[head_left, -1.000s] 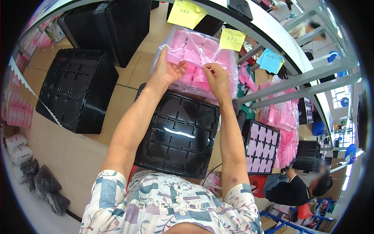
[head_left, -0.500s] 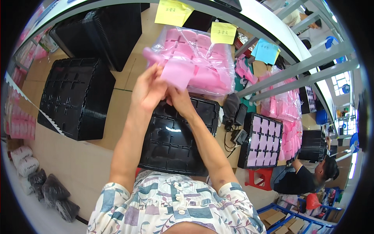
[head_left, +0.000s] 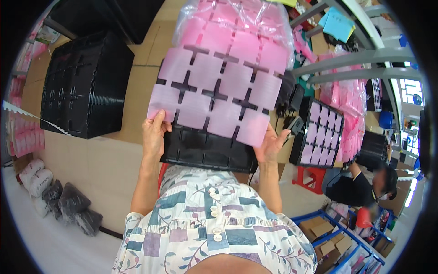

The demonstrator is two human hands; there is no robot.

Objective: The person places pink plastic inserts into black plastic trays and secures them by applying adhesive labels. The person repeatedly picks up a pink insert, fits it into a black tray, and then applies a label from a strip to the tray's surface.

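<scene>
A pink foam sheet (head_left: 194, 113), cut into joined squares with cross-shaped gaps, lies spread over a black plastic tray (head_left: 205, 153) in front of me. My left hand (head_left: 155, 134) is closed on the sheet's near left corner, thumb on top and fingers beneath. At the near right corner my right hand (head_left: 271, 145) touches the sheet, its thumb stretched outward; its fingers are partly hidden under the edge. Just beyond lie more pink foam sheets (head_left: 248, 45) in a clear plastic bag (head_left: 283, 20).
Stacked black trays (head_left: 77, 86) stand on the table to the left. On the right are a tray filled with pink squares (head_left: 319, 132), bagged pink foam (head_left: 349, 100), a red stool (head_left: 310, 179) and metal rails (head_left: 342, 64). A co-worker (head_left: 353, 187) sits at the far right.
The bunched foam in my hands is now spread flat over the tray. My hands have moved apart and nearer to me, and the view has shifted.
</scene>
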